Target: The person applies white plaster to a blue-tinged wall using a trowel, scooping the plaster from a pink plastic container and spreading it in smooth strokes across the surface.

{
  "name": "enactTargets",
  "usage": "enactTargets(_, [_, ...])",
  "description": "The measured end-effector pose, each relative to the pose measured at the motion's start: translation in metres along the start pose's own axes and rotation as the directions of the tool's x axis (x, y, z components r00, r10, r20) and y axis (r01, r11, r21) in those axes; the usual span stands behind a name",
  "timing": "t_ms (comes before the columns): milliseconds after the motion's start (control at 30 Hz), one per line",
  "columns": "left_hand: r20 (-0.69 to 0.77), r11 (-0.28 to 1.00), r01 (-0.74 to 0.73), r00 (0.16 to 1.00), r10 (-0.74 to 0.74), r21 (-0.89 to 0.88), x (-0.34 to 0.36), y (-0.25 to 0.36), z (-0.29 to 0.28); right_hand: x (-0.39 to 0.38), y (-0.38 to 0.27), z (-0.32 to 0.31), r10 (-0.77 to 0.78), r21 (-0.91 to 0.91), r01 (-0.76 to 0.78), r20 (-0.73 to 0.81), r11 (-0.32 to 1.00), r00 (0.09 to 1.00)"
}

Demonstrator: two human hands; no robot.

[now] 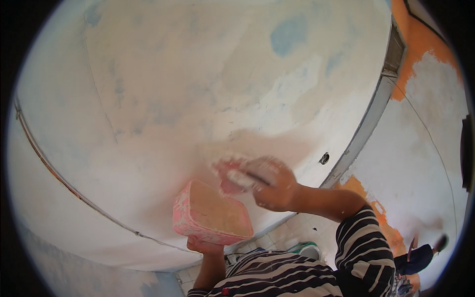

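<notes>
My left hand (204,246) grips a pink tub (182,218) from below, in front of my body. The tub's outside is smeared with pale paste, and beige putty (215,205) lies inside it. Just above the tub's right side, my right hand (276,184) is closed around a putty knife (231,174), which is coated with paste and smeared by motion. Splashes of white cover the knuckles. Behind both hands stands a wall (198,94) with patchy beige and white filler, and bluish spots show through.
A cable (79,195) runs across the wall at left. A small round opening (324,158) sits in the wall near a grey corner strip (363,126). At right is another wall with peeling orange paint (413,59). A green-and-white bucket (309,251) stands below; another person (418,258) is at lower right.
</notes>
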State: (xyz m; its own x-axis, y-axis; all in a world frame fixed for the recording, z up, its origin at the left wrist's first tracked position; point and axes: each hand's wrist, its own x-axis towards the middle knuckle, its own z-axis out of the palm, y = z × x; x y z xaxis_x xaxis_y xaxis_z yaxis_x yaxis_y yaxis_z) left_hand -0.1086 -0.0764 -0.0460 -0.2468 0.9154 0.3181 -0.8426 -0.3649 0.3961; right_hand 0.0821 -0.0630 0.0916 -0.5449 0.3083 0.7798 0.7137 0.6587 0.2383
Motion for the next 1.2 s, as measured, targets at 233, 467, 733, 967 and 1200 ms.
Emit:
enactTargets(233, [0.086, 0.986, 0.089, 0.991, -0.102, 0.138, -0.002, -0.014, -0.063, 0.033, 0.037, -0.007, 0.304, -0.043, -0.362, -0.459, 0.931, 0.835])
enactTargets(467, [0.076, 0.994, 0.108, 0.991, -0.107, -0.006, -0.001, -0.006, -0.041, 0.025, 0.003, 0.009, 0.151, 0.493, 0.053, -0.365, 0.868, 0.919])
enactTargets(733, [0.099, 0.987, -0.002, 0.995, -0.014, 0.16, 0.003, -0.002, -0.042, -0.002, 0.002, 0.024, -0.013, -0.174, -0.038, -0.283, 0.984, 0.959])
enactTargets(967, [0.099, 0.714, -0.264, 0.959, 0.264, 0.649, -0.002, -0.011, -0.066, -0.043, -0.02, 0.001, 0.921, 0.984, -0.173, 0.103, -0.039, 0.375])
enactTargets(1200, [0.12, 0.978, -0.144, 0.985, 0.127, 0.149, 0.001, -0.013, -0.03, -0.067, -0.033, 0.004, 0.931, 0.988, -0.145, 0.011, 0.045, 0.365])
